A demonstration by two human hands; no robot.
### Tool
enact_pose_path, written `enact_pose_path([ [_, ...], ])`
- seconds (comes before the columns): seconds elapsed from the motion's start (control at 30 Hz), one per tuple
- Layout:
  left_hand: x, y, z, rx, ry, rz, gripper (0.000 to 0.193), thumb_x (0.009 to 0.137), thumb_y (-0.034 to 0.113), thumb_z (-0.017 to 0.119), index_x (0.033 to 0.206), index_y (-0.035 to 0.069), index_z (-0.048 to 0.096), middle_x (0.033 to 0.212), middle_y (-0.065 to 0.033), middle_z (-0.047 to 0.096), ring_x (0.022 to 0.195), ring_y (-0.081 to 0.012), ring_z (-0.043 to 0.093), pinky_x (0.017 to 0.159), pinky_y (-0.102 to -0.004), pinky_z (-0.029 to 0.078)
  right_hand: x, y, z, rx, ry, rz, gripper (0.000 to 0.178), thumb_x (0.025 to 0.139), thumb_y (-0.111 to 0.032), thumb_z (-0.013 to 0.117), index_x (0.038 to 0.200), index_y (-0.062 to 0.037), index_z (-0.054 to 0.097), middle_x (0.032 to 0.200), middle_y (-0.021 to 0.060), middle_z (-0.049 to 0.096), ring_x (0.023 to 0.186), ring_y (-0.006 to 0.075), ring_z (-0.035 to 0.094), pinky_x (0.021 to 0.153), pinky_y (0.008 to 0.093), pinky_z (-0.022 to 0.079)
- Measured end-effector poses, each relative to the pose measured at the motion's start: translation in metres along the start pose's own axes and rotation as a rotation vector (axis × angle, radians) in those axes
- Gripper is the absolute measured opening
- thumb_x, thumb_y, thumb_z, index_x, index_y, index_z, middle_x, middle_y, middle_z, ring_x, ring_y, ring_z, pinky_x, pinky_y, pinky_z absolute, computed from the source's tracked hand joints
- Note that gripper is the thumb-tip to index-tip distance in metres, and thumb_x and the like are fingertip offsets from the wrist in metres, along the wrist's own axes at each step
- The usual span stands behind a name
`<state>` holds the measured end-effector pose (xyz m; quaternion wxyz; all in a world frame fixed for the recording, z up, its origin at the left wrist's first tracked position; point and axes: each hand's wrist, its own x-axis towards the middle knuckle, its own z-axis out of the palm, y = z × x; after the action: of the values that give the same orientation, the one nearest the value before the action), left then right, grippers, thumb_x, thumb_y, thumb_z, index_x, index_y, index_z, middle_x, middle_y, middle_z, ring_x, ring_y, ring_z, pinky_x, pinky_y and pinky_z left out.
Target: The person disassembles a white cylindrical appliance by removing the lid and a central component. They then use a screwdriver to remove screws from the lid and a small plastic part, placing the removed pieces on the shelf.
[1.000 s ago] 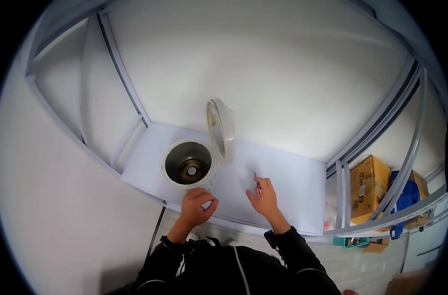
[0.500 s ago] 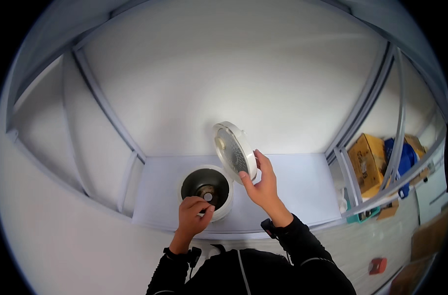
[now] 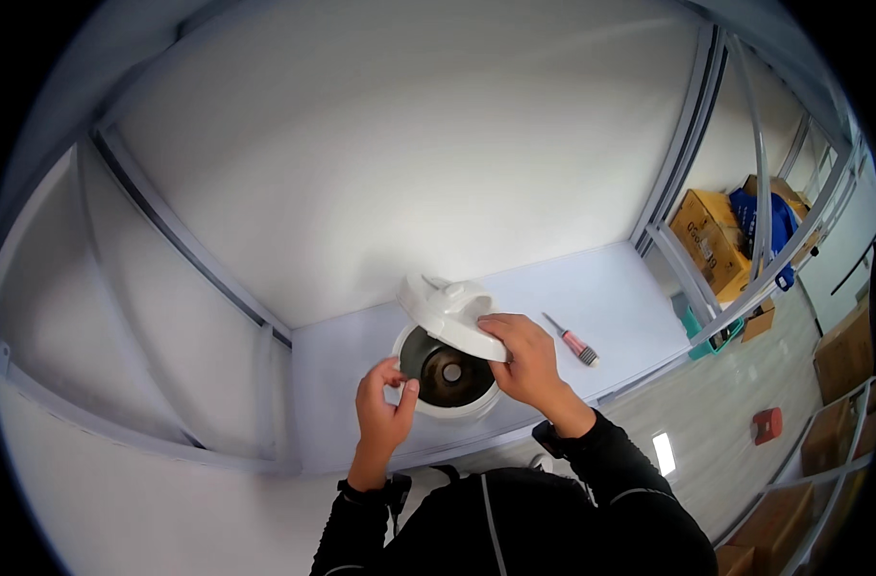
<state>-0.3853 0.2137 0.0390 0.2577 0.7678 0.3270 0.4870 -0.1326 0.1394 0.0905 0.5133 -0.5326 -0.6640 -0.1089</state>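
Note:
A white rice cooker (image 3: 446,413) with a dark, stained inside and a round pale knob at its bottom stands on the table. Its white lid (image 3: 440,312) slants over the back and right of the opening, outer side up. My right hand (image 3: 529,360) grips the right edge of this lid, thumb underneath. At the left rim of the cooker is my left hand (image 3: 385,403), its fingers bent and apart from the thumb, with nothing visible between them. On the table to the right lies a screwdriver (image 3: 579,348) with a red and black handle.
The pale table (image 3: 347,360) has a white wall behind it and grey frame posts (image 3: 683,144) at its sides. Beyond the right side are a yellow cardboard box (image 3: 709,240), a blue bag (image 3: 760,221) and a teal basket (image 3: 712,344). A red object (image 3: 766,425) is on the floor.
The lid has swung from nearly upright to lower over the cooker, its underside now hidden. My left hand has moved from over the pot to its left rim. The view has turned, and the screwdriver shows.

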Motion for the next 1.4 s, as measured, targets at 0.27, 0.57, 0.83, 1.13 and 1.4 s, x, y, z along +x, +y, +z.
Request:
enact_pose_path([
  [0.27,-0.014,-0.049,-0.009,-0.073,-0.168,-0.005,0.096,0.095,0.039,0.075,0.165,-0.005,0.026,0.162,-0.031,0.035,0.15,-0.0453,0.036,0.124,-0.0549,0.03,-0.03,-0.023,0.01,-0.022,-0.327,-0.007,0.058,0.067,-0.002,0.086,0.122,-0.0134,0.072,0.131,0.0044,0.07,0.12,0.0317,0.066,0.102,0.048,0.05],
  [0.57,-0.033,-0.069,0.001,-0.116,-0.377,-0.099,0.128,0.089,0.049,0.084,0.168,-0.007,0.001,0.173,-0.0348,0.012,0.16,-0.051,0.017,0.129,-0.058,0.021,-0.037,-0.022,0.008,-0.083,-0.596,-0.024,0.075,0.067,-0.031,0.095,0.136,-0.0203,0.069,0.146,0.004,0.062,0.143,0.0299,0.054,0.121,0.0564,0.04],
  [0.83,-0.034,-0.071,0.005,-0.1,-0.353,-0.047,0.135,0.082,0.046,0.09,0.168,-0.008,0.0,0.172,-0.0376,0.01,0.159,-0.0526,0.019,0.128,-0.0589,0.024,-0.044,-0.022,0.01,-0.064,-0.62,-0.038,0.064,0.077,-0.041,0.089,0.134,-0.018,0.071,0.15,0.0055,0.06,0.144,0.0314,0.053,0.122,0.0573,0.039],
  [1.13,-0.026,-0.071,0.018,-0.542,-0.266,-0.204,0.12,0.09,0.038,0.085,0.169,-0.005,0.005,0.167,-0.0293,0.024,0.155,-0.0448,0.029,0.127,-0.0559,0.027,-0.058,0.014,0.024,-0.043,-0.208,0.324,0.063,0.092,-0.034,0.08,0.144,-0.0029,0.06,0.152,0.0238,0.056,0.143,0.0445,0.052,0.121,0.0527,0.04],
  [1.4,-0.008,-0.063,0.024,-0.524,-0.252,-0.402,0.097,0.1,0.027,0.073,0.169,-0.003,0.012,0.166,-0.026,0.025,0.155,-0.04,0.031,0.127,-0.053,0.03,-0.072,0.01,0.03,0.14,-0.255,0.631,0.089,0.094,-0.038,0.08,0.158,0.0078,0.039,0.151,0.0331,0.051,0.135,0.0483,0.058,0.112,0.0491,0.049],
])
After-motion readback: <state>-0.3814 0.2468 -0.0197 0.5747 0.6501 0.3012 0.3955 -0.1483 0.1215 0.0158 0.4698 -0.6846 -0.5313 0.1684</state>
